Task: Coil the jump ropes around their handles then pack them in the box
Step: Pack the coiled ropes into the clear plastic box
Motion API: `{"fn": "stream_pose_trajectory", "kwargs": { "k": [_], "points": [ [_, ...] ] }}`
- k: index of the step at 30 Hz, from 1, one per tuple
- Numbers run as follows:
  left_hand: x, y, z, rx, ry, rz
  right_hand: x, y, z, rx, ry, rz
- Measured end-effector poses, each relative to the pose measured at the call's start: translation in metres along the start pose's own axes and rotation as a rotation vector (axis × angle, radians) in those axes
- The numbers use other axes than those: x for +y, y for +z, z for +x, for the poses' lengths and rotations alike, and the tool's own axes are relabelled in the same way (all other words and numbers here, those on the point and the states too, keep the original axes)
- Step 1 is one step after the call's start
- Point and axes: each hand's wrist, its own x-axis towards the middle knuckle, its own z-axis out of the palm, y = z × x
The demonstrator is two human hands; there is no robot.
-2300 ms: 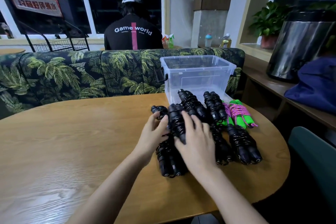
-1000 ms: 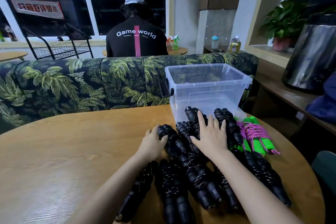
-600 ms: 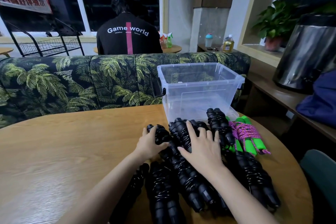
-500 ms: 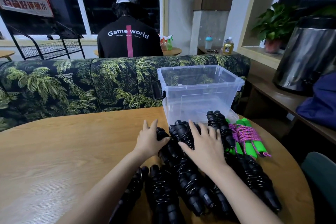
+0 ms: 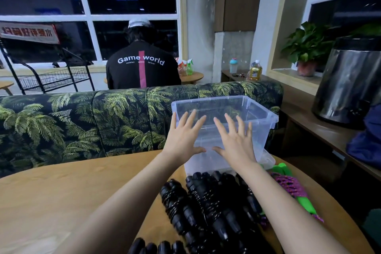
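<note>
"At the far left, what stands behind the counter?"

"A black wire rack (image 5: 51, 77) under the dark window, then a palm-print sofa (image 5: 82, 119) running along the far edge of the counter (image 5: 61, 202). Beyond the sofa a person in a black shirt (image 5: 142, 72) lettered 'Game world' sits with their back to the camera."

"And the left hand?"

"The left hand (image 5: 183, 140) is lifted above the counter, fingers straight and fanned wide, holding nothing. It sits in front of the near-left corner of the clear plastic box (image 5: 260, 128). I can't tell whether the palm touches the wall."

"The right hand?"

"Just beside it, the two thumbs close together. The right hand (image 5: 235, 143) is splayed just as wide and grips nothing, in front of the box's near wall. Contact is unclear there too."

"Where are the ropes?"

"The black jump ropes (image 5: 206, 206) lie heaped on the counter under both forearms, each cord wound round its handles, the far ends right at the foot of the box. Just right of the heap lies a green-handled jump rope (image 5: 288, 187) wrapped in pink-purple cord, partly hidden by the right forearm."

"The box itself?"

"Upright near the counter's far right edge, the sofa's pattern showing through its walls."

"Further right?"

"A wooden ledge (image 5: 309, 123) carrying a yellow bottle (image 5: 255, 70), a potted plant (image 5: 307, 47), a steel bin (image 5: 350, 82) and a blue cloth (image 5: 369, 142)."
</note>
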Motion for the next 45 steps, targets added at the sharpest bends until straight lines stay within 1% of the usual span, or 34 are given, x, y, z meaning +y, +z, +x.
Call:
{"fn": "stream_pose_trajectory", "kwargs": {
  "k": [2, 4, 6, 12, 18, 20, 23, 26, 30, 33, 36, 41, 45],
  "points": [
    [-0.001, 0.013, 0.002, 0.036, 0.038, 0.068, 0.005, 0.015, 0.005, 0.076, -0.001, -0.003],
    [-0.003, 0.026, 0.001, 0.155, 0.050, 0.116, 0.007, 0.025, 0.006, 0.180, -0.003, -0.007],
    [-0.004, 0.034, 0.001, 0.239, 0.052, 0.094, 0.006, 0.029, 0.007, 0.267, 0.010, -0.009],
    [-0.013, 0.032, -0.002, 0.364, 0.043, 0.029, -0.005, 0.021, 0.011, 0.354, 0.025, 0.002],
    [-0.040, -0.010, -0.012, 0.546, 0.035, 0.059, -0.031, -0.023, 0.026, 0.444, 0.007, 0.040],
    [-0.055, -0.029, -0.025, 0.566, 0.007, 0.075, -0.047, -0.042, 0.029, 0.496, -0.017, 0.051],
    [-0.083, -0.058, -0.061, 0.592, -0.040, 0.113, -0.086, -0.068, 0.025, 0.570, -0.064, 0.092],
    [-0.115, -0.081, -0.115, 0.621, -0.077, 0.180, -0.140, -0.086, 0.009, 0.615, -0.096, 0.157],
    [-0.152, -0.091, -0.201, 0.595, -0.123, 0.290, -0.217, -0.095, -0.031, 0.586, -0.158, 0.271],
    [-0.171, -0.086, -0.265, 0.535, -0.173, 0.363, -0.266, -0.092, -0.066, 0.516, -0.228, 0.340],
    [-0.181, -0.077, -0.314, 0.492, -0.230, 0.379, -0.303, -0.086, -0.093, 0.439, -0.271, 0.380],
    [-0.183, -0.061, -0.364, 0.411, -0.284, 0.353, -0.335, -0.076, -0.126, 0.337, -0.340, 0.423],
    [-0.177, -0.059, -0.376, 0.401, -0.290, 0.321, -0.337, -0.072, -0.135, 0.332, -0.354, 0.455]
  ]
}}
